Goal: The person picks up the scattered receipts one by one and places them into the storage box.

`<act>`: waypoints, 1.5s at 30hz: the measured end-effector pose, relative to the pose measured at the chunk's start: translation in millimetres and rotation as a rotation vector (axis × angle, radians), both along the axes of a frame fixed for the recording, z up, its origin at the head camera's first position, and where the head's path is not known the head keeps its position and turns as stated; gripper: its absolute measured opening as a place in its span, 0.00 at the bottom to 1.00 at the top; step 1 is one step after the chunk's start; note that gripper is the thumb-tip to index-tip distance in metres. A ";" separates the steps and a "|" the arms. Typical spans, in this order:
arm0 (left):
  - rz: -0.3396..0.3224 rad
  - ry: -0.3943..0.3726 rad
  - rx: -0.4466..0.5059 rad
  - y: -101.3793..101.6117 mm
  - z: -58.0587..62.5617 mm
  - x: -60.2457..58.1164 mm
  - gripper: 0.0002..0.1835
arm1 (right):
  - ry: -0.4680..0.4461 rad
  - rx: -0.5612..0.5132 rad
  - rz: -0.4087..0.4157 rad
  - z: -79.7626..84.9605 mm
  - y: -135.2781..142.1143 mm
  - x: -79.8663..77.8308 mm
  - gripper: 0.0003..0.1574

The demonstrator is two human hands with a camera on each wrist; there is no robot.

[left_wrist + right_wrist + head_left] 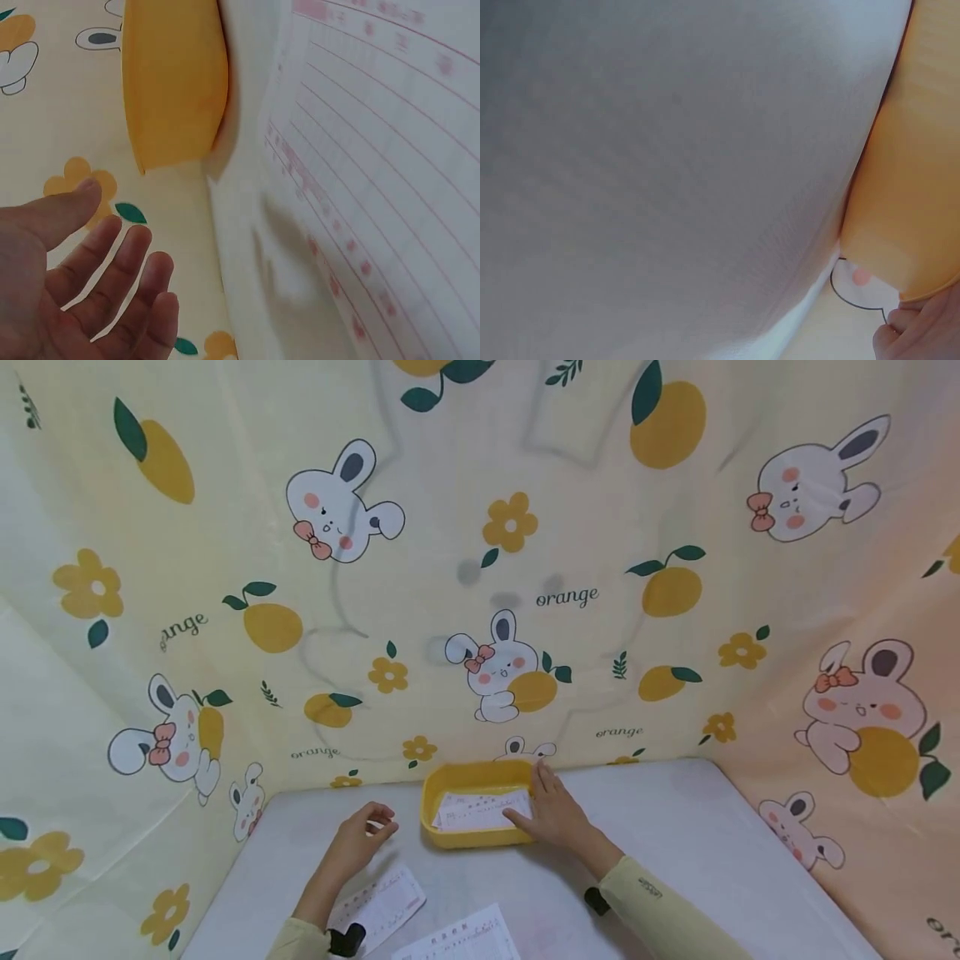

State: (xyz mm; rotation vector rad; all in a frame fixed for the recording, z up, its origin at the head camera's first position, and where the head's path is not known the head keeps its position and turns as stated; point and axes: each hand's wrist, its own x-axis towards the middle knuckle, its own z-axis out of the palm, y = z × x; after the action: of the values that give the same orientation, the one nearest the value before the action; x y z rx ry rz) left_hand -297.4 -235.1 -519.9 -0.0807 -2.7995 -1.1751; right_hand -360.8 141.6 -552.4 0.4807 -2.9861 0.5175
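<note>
A yellow plastic basket (480,839) stands at the back of the table with printed paper slips (483,810) lying in it. My right hand (558,810) holds the basket's right side, thumb over the rim toward the slips and fingers along the outer wall. In the right wrist view, part of that hand (926,330) shows at the end of the basket wall (911,172). To the left of the basket, my left hand (360,839) is raised with loosely bent fingers and holds nothing. Its spread fingers (112,277) and empty palm face the left wrist camera.
Two more printed slips lie nearer on the white table (660,827): one form (386,906) below my left hand, another form (461,939) at the front middle. A patterned curtain (450,568) with rabbits and oranges encloses the back and both sides.
</note>
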 end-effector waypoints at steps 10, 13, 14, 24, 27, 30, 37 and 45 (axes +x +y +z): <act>-0.003 -0.017 -0.026 -25.9 -4.1 15.5 0.14 | -0.001 0.012 -0.005 1.4 0.6 -1.8 0.77; -0.007 -0.016 -0.016 -34.3 -4.7 23.3 0.14 | -0.002 -0.001 -0.005 1.5 0.4 -0.9 0.77; -0.007 -0.021 -0.014 -37.3 -4.8 26.3 0.15 | -0.005 -0.004 -0.004 1.4 0.3 -0.6 0.77; 0.007 -0.085 -0.040 -69.6 -6.9 46.5 0.16 | 0.002 0.013 0.006 0.4 -0.5 -0.4 0.76; 0.005 -0.101 -0.046 -77.7 -7.4 49.8 0.16 | -0.004 0.013 0.003 0.5 0.2 -0.8 0.77; 0.007 -0.131 -0.056 -86.6 -9.9 52.5 0.18 | -0.010 0.006 0.001 0.9 -0.1 -0.3 0.77; -0.023 -0.222 -0.050 -105.3 -17.8 57.0 0.23 | -0.011 0.007 -0.002 0.6 0.9 -1.6 0.77; -0.103 -0.270 -0.052 -109.8 -24.5 66.5 0.20 | 0.000 -0.011 -0.004 0.4 -0.5 -0.2 0.76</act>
State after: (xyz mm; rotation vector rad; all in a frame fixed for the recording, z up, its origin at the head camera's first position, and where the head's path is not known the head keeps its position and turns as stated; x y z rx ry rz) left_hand -230.9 -345.0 -544.5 -0.0760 -3.0950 -1.2183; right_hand -361.0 141.1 -552.1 0.4742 -2.9815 0.5333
